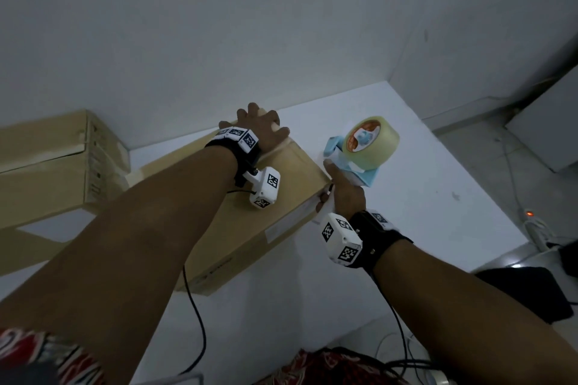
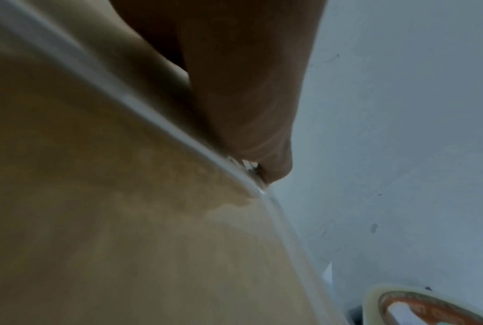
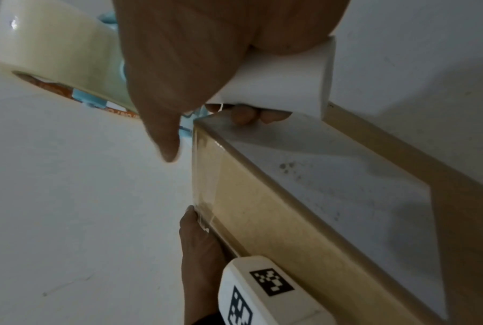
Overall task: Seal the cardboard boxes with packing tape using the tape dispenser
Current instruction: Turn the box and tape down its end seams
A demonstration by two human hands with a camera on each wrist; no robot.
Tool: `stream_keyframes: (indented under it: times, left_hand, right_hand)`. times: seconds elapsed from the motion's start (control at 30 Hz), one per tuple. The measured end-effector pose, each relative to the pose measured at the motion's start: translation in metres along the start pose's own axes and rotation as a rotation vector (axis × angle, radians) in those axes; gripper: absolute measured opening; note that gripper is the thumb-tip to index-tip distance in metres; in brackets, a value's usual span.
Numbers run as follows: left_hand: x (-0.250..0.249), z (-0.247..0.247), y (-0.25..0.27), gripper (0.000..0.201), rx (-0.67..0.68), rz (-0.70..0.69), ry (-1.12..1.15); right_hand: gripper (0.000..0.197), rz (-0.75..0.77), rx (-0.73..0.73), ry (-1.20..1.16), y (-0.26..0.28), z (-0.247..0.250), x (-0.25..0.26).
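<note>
A flat cardboard box [image 1: 250, 228] lies on the white table [image 1: 422, 203]. My left hand [image 1: 262, 128] presses flat on the far end of its top, thumb along the right edge; the left wrist view shows the box top [image 2: 123, 220] and the thumb [image 2: 248, 110] at that edge. My right hand [image 1: 341, 191] grips the white handle [image 3: 276, 72] of the blue tape dispenser [image 1: 353, 166], which sits at the box's right edge. Its clear tape roll [image 1: 370, 141] faces up. A clear tape strip [image 3: 207, 171] wraps the box's side [image 3: 262, 198] near the left thumb [image 3: 201, 241].
A second cardboard box [image 1: 56, 159] stands at the left against the wall. The wall runs close behind the table. Cables hang off the table's near edge. A power strip [image 1: 534, 228] and a dark object [image 1: 525, 291] lie on the floor at the right.
</note>
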State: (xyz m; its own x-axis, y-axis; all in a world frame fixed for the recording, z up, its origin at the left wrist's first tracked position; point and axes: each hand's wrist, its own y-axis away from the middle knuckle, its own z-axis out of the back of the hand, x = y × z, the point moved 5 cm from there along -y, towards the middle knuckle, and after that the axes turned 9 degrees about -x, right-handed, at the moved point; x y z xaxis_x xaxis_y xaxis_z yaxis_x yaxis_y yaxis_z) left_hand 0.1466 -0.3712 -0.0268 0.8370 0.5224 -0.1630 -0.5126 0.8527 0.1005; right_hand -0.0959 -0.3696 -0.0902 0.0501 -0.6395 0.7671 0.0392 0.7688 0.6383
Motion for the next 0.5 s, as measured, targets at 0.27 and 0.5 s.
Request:
stream_keyframes:
  times: [0.27,0.5]
  left_hand:
    - [-0.002,0.001,-0.004,0.03,0.014,0.039,0.012]
    - [-0.001,0.001,-0.001,0.043,0.003,0.074,0.022]
  right_hand:
    - [0.033,0.04,-0.011,0.164,-0.013,-0.003,0.001]
    - [0.022,0.01,0.067,0.165,0.0,0.0,0.017]
